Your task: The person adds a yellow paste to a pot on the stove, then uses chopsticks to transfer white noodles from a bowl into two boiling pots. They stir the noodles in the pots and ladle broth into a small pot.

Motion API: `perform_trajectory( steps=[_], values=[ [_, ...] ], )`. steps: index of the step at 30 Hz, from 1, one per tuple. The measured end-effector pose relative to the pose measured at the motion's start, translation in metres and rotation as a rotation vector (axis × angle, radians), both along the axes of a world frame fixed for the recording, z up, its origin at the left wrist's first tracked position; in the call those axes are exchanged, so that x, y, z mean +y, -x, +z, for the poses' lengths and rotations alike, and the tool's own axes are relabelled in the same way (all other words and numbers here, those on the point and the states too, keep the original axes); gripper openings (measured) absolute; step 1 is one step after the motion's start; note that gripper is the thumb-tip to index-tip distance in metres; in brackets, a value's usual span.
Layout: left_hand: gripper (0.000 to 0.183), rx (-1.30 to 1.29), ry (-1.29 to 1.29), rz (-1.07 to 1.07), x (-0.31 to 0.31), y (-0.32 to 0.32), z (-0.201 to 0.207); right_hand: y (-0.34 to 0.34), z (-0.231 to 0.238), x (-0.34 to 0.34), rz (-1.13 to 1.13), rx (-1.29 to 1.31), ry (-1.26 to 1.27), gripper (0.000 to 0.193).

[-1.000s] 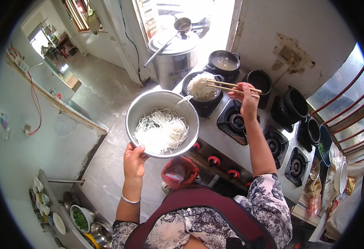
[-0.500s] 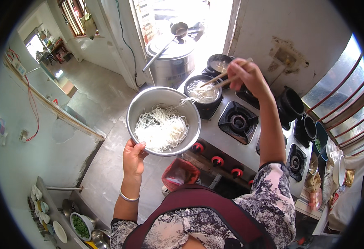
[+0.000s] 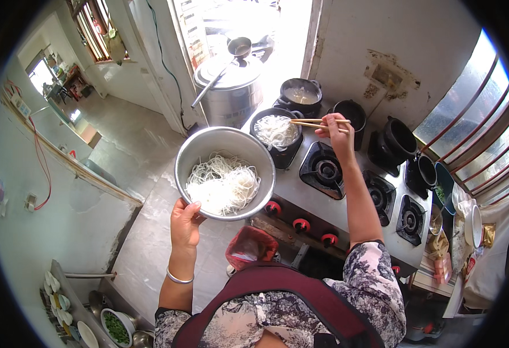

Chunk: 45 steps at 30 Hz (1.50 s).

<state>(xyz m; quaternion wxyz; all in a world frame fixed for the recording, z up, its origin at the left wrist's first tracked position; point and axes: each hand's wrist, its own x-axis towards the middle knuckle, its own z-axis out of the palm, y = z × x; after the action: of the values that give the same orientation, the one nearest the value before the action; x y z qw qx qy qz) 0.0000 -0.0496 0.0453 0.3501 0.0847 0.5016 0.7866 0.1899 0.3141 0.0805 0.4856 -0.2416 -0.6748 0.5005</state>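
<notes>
My left hand [image 3: 186, 223] grips the near rim of a large metal bowl [image 3: 260, 158], thumb over the edge. White noodles [image 3: 222, 184] lie heaped inside it. Beyond the bowl's far right side, a dark pot [image 3: 299, 143] on the stove holds more white noodles [image 3: 276, 130]. My right hand [image 3: 337, 130] is closed round a pair of wooden chopsticks [image 3: 306, 122], whose tips reach the noodles at that pot's right edge.
The steel stove [image 3: 289, 185] carries bare burners [image 3: 325, 168], several black pots [image 3: 399, 139] and another pot of pale liquid [image 3: 301, 94]. A large steel stockpot [image 3: 231, 95] with a ladle [image 3: 222, 75] on it stands behind. A red-lined bin [image 3: 251, 246] is below; chopped greens fill a bowl [image 3: 129, 325] at lower left.
My right hand has come down and nearer, and the chopsticks now lie level at the pot's edge. Noodles that trailed between bowl and pot are now in the pot. My left hand keeps the bowl.
</notes>
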Motion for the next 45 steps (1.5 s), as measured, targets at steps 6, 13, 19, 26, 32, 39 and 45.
perform_trajectory(
  steps=[6,13,19,26,32,39,45],
  values=[
    [0.021,-0.017,-0.033,0.005,-0.002,-0.003,0.004,-0.007,0.059,0.007,0.112,-0.210,-0.075,0.025],
    [0.019,-0.018,-0.019,0.033,-0.004,-0.007,0.004,-0.009,0.105,-0.065,0.353,-0.054,-0.064,0.022],
    [0.019,0.008,-0.087,0.023,-0.004,-0.017,0.010,0.026,0.060,-0.132,0.715,-0.174,0.243,0.023],
    [0.020,0.029,-0.098,-0.003,-0.001,-0.024,0.006,0.039,0.006,-0.147,0.643,-0.049,0.377,0.022],
    [0.020,-0.057,-0.132,-0.019,-0.004,-0.019,0.001,0.017,-0.046,-0.146,0.449,0.295,0.826,0.020],
    [0.018,-0.054,-0.092,-0.019,0.001,-0.014,-0.008,-0.001,-0.041,-0.124,0.388,0.554,0.851,0.021],
    [0.015,-0.119,-0.078,0.007,0.007,-0.013,-0.008,-0.006,-0.012,-0.082,0.298,0.684,0.698,0.023]
  ],
)
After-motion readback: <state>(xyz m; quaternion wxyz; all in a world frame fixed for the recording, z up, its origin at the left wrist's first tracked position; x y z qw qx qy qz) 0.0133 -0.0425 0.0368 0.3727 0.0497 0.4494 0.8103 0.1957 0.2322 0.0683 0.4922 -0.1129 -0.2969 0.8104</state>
